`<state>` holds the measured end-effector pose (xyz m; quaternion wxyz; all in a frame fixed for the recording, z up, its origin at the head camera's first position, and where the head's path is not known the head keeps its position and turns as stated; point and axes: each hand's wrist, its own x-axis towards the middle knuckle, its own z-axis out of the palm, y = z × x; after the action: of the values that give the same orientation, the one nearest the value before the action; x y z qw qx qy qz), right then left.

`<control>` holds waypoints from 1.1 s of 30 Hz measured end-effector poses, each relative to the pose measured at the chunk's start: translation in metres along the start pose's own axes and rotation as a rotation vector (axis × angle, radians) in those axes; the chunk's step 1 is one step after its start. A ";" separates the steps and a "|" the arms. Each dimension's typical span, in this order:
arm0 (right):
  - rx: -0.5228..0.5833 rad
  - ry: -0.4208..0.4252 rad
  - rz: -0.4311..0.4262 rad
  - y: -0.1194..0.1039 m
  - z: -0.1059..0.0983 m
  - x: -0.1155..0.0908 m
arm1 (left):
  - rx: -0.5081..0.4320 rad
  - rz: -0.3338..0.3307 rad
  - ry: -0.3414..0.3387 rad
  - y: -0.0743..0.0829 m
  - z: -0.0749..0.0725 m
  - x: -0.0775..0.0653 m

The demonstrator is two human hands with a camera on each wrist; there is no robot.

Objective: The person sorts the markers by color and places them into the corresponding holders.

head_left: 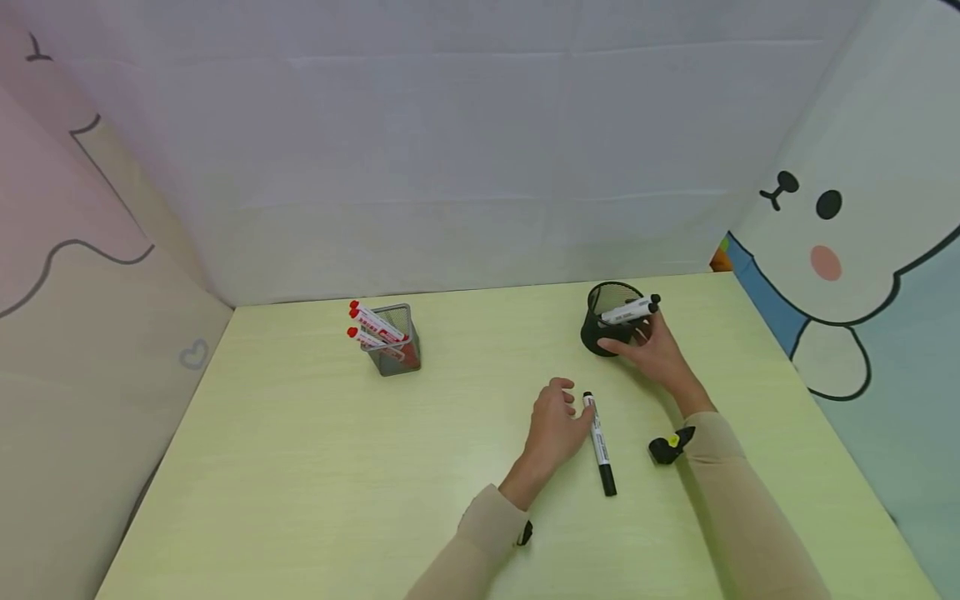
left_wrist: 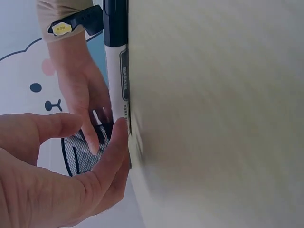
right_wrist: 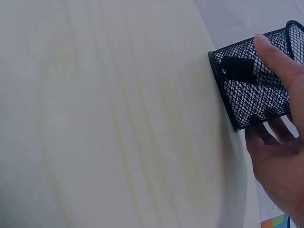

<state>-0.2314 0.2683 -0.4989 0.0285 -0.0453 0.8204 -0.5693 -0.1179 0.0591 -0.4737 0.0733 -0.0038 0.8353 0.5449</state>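
My right hand (head_left: 660, 357) holds a round black mesh pen holder (head_left: 597, 337) near the back of the table. White markers with black ends (head_left: 628, 312) lean out of it to the right. In the right wrist view, the thumb lies along one side of the pen holder (right_wrist: 256, 90) and fingers are at the other. My left hand (head_left: 553, 429) is just left of a single white marker with a black cap (head_left: 599, 442) lying on the table. In the left wrist view, its thumb and fingers stand apart beside the marker (left_wrist: 116, 71); whether they touch it I cannot tell.
A square grey mesh pen holder (head_left: 412, 337) stands at the back left, with several red-capped white markers (head_left: 377, 325) in it. The pale yellow-green table (head_left: 300, 467) ends against a white cloth backdrop (head_left: 450, 167). A printed cartoon cloth (head_left: 885, 350) hangs on the right.
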 end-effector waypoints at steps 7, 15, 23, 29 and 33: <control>0.008 -0.002 -0.002 0.000 -0.001 -0.001 | -0.016 -0.048 -0.012 -0.003 0.009 -0.009; 0.016 -0.009 -0.007 0.000 0.000 -0.002 | 0.032 -0.063 -0.014 -0.001 0.017 -0.017; 0.023 -0.006 -0.015 0.000 0.000 -0.001 | 0.087 -0.076 -0.005 0.004 0.024 -0.015; 0.016 -0.003 -0.009 0.000 -0.001 -0.001 | 0.144 -0.091 -0.020 0.006 0.027 -0.012; 0.015 -0.003 -0.007 -0.001 -0.001 -0.001 | 0.173 -0.101 -0.020 0.007 0.028 -0.010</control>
<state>-0.2302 0.2690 -0.4978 0.0281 -0.0489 0.8161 -0.5752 -0.1055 0.0868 -0.4771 0.1091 -0.0344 0.8771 0.4664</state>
